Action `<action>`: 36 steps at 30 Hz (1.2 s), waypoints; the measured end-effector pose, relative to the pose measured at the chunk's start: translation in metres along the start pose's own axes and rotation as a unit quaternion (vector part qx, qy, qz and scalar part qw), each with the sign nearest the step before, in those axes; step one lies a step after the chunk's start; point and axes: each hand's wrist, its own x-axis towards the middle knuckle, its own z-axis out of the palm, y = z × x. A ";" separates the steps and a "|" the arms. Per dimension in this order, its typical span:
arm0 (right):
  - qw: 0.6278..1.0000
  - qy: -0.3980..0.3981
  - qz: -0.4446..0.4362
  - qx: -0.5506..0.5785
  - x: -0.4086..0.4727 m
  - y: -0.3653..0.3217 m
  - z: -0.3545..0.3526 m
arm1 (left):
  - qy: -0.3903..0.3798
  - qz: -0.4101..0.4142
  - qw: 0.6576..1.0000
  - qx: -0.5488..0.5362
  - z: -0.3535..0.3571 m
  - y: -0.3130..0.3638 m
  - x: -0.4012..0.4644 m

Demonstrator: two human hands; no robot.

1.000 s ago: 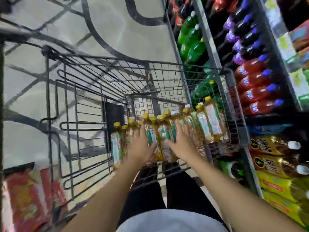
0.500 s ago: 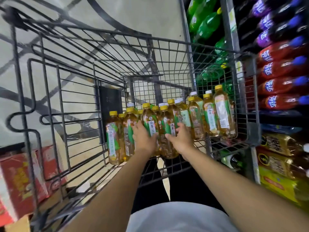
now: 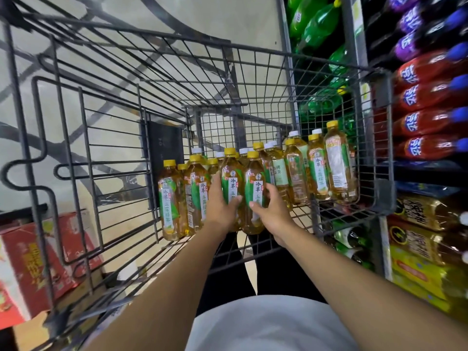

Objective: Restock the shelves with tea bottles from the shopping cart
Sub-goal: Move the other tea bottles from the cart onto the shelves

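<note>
Tea bottles (image 3: pixel 316 171) stand upright in the wire shopping cart (image 3: pixel 106 127), massed at its near right end; about fifteen caps are countable, most yellow, five or six white. Left hand (image 3: pixel 219 206) grips one yellow-capped bottle (image 3: pixel 231 181), fingers curled round it. Right hand (image 3: pixel 272 211) grips the adjacent bottle (image 3: pixel 254 188). Both forearms extend forward. Shelves (image 3: pixel 428 97) at right carry four red bottles.

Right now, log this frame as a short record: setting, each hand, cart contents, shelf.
setting: shop aisle, wire shopping cart beside drinks shelf
left hand: grips a yellow-capped tea bottle
right hand: grips the neighbouring tea bottle
cart contents: upright tea bottles, yellow and white caps, clustered at near end
shelf: green, purple and red soda bottles
</note>
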 end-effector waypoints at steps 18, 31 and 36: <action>0.961 -0.018 -0.074 0.267 -0.051 -0.019 -0.051 | -0.162 0.059 0.979 -0.107 -0.051 0.062 -0.046; 0.837 0.162 -0.220 0.474 -0.193 0.016 -0.126 | -0.341 0.245 0.907 0.018 0.009 0.190 -0.146; 0.776 0.259 -0.276 0.504 -0.272 0.065 -0.151 | -0.399 0.316 0.860 0.041 0.062 0.193 -0.224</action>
